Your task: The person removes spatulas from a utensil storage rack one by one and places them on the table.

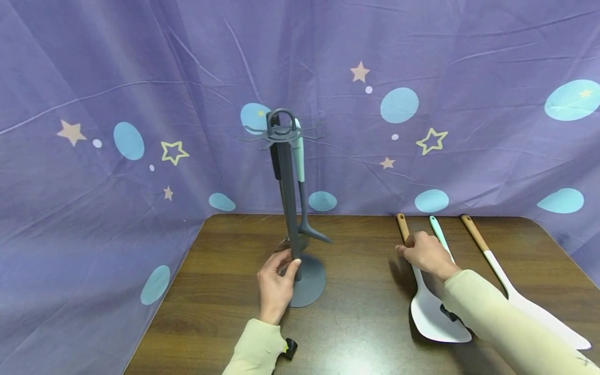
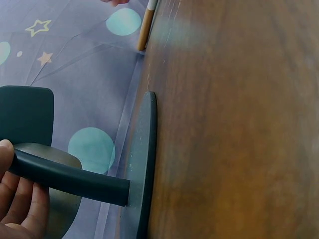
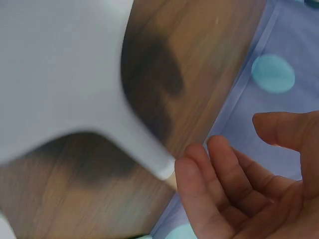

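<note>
Low on the dark grey post of a utensil stand, my left hand grips with thumb and fingers, just above its round base. From the stand's top hang a mint-handled utensil with a dark flat head and a black-handled utensil; its rounded metal head shows behind the post in the left wrist view. My right hand is over the wooden handle of a white turner. Its thumb stands apart from the fingers; whether the fingertips touch the handle cannot be told.
Right of the turner lies a utensil with a mint handle, its lower part hidden by my arm. Farther right, a white spatula with a wooden handle lies slantwise on the brown wooden table. A purple patterned cloth hangs behind.
</note>
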Demonstrator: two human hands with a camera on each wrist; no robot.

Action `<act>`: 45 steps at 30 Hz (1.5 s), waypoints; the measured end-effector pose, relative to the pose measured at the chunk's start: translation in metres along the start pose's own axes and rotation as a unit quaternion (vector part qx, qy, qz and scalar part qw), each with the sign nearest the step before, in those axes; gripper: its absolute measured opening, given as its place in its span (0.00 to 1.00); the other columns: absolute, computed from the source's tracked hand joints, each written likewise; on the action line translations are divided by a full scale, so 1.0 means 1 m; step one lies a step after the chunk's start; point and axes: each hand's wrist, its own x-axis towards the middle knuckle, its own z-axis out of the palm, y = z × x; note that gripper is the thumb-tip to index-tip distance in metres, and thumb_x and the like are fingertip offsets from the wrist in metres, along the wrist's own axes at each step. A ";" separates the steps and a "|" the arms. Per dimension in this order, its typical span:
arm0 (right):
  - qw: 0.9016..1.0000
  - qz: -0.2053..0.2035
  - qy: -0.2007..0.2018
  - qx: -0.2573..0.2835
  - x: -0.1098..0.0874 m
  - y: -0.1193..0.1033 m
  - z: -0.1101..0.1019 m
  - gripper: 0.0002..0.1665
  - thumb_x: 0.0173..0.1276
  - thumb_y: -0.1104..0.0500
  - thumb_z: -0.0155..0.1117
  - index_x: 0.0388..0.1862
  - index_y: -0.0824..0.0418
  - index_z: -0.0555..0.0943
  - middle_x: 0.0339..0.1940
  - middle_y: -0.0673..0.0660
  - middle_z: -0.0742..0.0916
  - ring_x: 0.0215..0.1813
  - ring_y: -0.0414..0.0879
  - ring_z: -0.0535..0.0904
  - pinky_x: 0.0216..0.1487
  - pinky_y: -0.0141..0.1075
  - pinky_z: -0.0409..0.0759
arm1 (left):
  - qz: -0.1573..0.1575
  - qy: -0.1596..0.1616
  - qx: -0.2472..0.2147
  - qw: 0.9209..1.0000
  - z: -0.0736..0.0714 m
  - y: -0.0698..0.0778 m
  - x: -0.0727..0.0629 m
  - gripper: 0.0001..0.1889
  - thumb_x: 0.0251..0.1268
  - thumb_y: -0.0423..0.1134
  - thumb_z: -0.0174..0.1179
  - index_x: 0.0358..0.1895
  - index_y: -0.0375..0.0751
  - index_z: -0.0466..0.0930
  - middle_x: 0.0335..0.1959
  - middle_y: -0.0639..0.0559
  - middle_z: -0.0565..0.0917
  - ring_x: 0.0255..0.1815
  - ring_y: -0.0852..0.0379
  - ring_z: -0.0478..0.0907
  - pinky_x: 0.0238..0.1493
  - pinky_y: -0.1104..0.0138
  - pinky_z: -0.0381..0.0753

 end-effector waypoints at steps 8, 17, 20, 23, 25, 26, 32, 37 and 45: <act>0.999 -0.044 0.018 0.021 -0.010 -0.034 0.013 0.12 0.65 0.49 0.63 0.32 0.57 0.81 0.29 0.52 0.83 0.30 0.47 0.76 0.22 0.39 0.72 | 0.000 -0.001 -0.004 1.000 -0.001 0.001 0.001 0.13 0.49 0.23 0.69 0.40 0.38 0.85 0.37 0.49 0.85 0.37 0.53 0.84 0.42 0.68 0.86; 0.986 -0.149 0.045 0.060 -0.011 -0.070 0.026 0.13 0.63 0.53 0.66 0.42 0.60 0.82 0.34 0.52 0.85 0.37 0.46 0.81 0.37 0.43 0.81 | 0.004 0.000 0.012 1.000 0.000 -0.001 0.000 0.13 0.48 0.21 0.68 0.40 0.32 0.83 0.36 0.42 0.85 0.35 0.46 0.84 0.40 0.63 0.87; 0.980 -0.174 0.045 0.084 -0.010 -0.084 0.027 0.16 0.63 0.54 0.66 0.46 0.61 0.80 0.39 0.55 0.85 0.42 0.48 0.81 0.44 0.45 0.82 | 0.002 0.000 0.013 1.000 0.001 -0.001 0.000 0.13 0.49 0.20 0.68 0.40 0.30 0.83 0.36 0.40 0.85 0.35 0.45 0.84 0.40 0.62 0.87; 0.973 -0.194 0.043 0.114 -0.010 -0.099 0.025 0.15 0.64 0.54 0.66 0.47 0.59 0.80 0.43 0.55 0.85 0.46 0.49 0.81 0.48 0.44 0.82 | -0.002 -0.004 0.012 1.000 0.000 -0.001 0.000 0.12 0.50 0.23 0.69 0.40 0.34 0.84 0.36 0.43 0.85 0.36 0.48 0.84 0.41 0.64 0.86; 0.967 -0.213 0.044 0.133 -0.009 -0.109 0.023 0.13 0.64 0.56 0.66 0.46 0.59 0.80 0.43 0.53 0.85 0.46 0.48 0.81 0.49 0.43 0.82 | 0.000 -0.006 0.009 1.000 -0.001 0.000 0.000 0.12 0.51 0.25 0.69 0.41 0.35 0.84 0.36 0.45 0.85 0.37 0.50 0.84 0.42 0.66 0.86; 0.963 -0.224 0.044 0.140 -0.009 -0.114 0.022 0.13 0.65 0.56 0.65 0.47 0.59 0.81 0.44 0.53 0.85 0.47 0.48 0.81 0.49 0.42 0.82 | -0.001 -0.007 0.006 1.000 -0.001 0.000 0.000 0.12 0.51 0.26 0.69 0.41 0.36 0.84 0.37 0.45 0.85 0.37 0.50 0.84 0.42 0.67 0.86; 0.951 -0.264 0.027 0.161 -0.007 -0.145 0.015 0.18 0.67 0.58 0.64 0.54 0.62 0.80 0.51 0.56 0.85 0.50 0.49 0.82 0.51 0.42 0.83 | 0.013 -0.001 0.004 1.000 0.000 -0.001 0.000 0.13 0.49 0.22 0.69 0.40 0.33 0.84 0.35 0.44 0.85 0.35 0.48 0.84 0.40 0.63 0.87; 0.946 -0.261 0.020 0.192 -0.004 -0.170 0.008 0.19 0.70 0.57 0.60 0.57 0.60 0.78 0.53 0.55 0.84 0.52 0.48 0.81 0.53 0.42 0.82 | 0.015 0.000 0.008 1.000 0.001 0.000 0.001 0.12 0.48 0.21 0.69 0.39 0.31 0.83 0.34 0.41 0.85 0.35 0.45 0.83 0.38 0.58 0.87; 0.927 -0.269 0.016 0.260 0.001 -0.198 0.007 0.20 0.71 0.60 0.58 0.61 0.58 0.74 0.51 0.52 0.84 0.51 0.44 0.81 0.55 0.41 0.81 | 0.009 -0.007 -0.003 1.000 -0.002 0.005 0.002 0.12 0.51 0.26 0.69 0.40 0.36 0.84 0.37 0.46 0.85 0.37 0.51 0.84 0.41 0.65 0.86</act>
